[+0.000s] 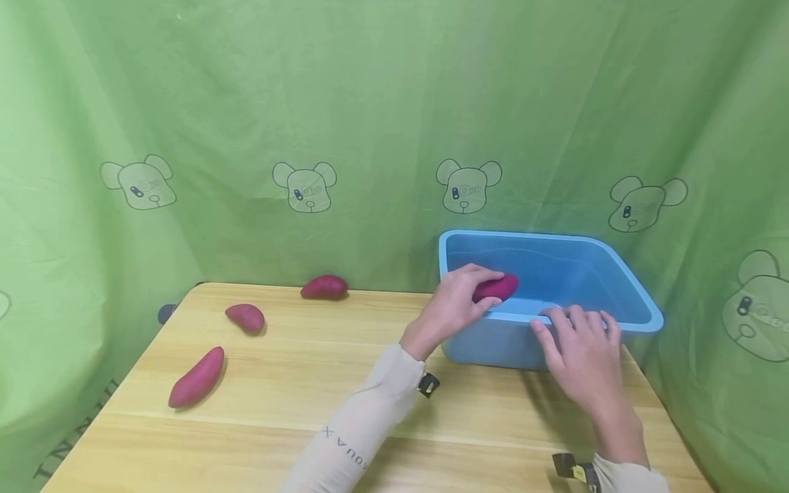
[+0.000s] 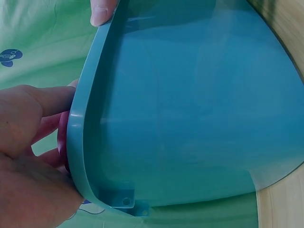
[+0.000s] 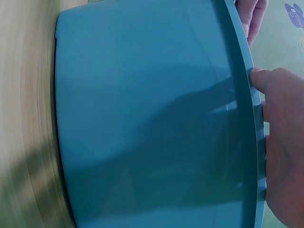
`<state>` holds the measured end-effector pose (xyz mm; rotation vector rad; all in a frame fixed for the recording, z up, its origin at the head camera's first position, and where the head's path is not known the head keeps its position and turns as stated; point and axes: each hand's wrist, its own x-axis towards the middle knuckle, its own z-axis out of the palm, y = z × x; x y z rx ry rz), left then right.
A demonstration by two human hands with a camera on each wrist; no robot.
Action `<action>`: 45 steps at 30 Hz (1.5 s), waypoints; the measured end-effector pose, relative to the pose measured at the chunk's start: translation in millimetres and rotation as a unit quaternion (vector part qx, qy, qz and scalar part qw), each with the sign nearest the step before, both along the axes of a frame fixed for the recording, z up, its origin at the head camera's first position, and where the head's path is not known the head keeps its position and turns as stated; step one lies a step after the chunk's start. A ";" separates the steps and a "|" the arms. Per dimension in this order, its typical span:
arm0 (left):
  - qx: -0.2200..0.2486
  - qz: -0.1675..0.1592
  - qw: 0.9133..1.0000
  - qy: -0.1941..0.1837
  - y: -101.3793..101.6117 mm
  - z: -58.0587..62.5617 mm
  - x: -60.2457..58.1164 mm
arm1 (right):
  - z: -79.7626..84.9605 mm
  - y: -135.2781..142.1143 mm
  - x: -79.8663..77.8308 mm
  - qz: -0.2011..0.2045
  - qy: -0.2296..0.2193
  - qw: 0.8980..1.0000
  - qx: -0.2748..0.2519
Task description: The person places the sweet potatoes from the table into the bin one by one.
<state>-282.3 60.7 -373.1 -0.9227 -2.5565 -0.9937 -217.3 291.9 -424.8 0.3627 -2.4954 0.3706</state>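
My left hand grips a purple sweet potato just inside the left part of a blue plastic bin, above its floor. Most of that sweet potato hides behind the rim in the left wrist view, where a small purple part shows between the fingers. At the bin's near rim, my right hand has its fingers curled over the edge, and its thumb lies against the outer side. The near wall hides part of the bin's inside.
Three more sweet potatoes lie on the left of the wooden table: one at the back edge, a short one, and a long one nearer the front. A green curtain encloses the table's back and sides.
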 end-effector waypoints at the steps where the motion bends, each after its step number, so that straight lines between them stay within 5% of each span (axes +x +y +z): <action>1: -0.004 -0.001 1.000 0.000 0.5 0.0 0.0 | 0.1 0.0 0.1 0.000 0.000 1.000 0.000; 22: -0.030 -0.001 0.999 0.034 -5.1 2.4 6.6 | -0.9 2.8 -1.8 0.001 0.003 1.000 0.001; 45: 0.097 0.002 0.993 0.062 -43.9 2.7 26.0 | -0.6 1.3 -1.5 0.003 -0.005 1.000 -0.007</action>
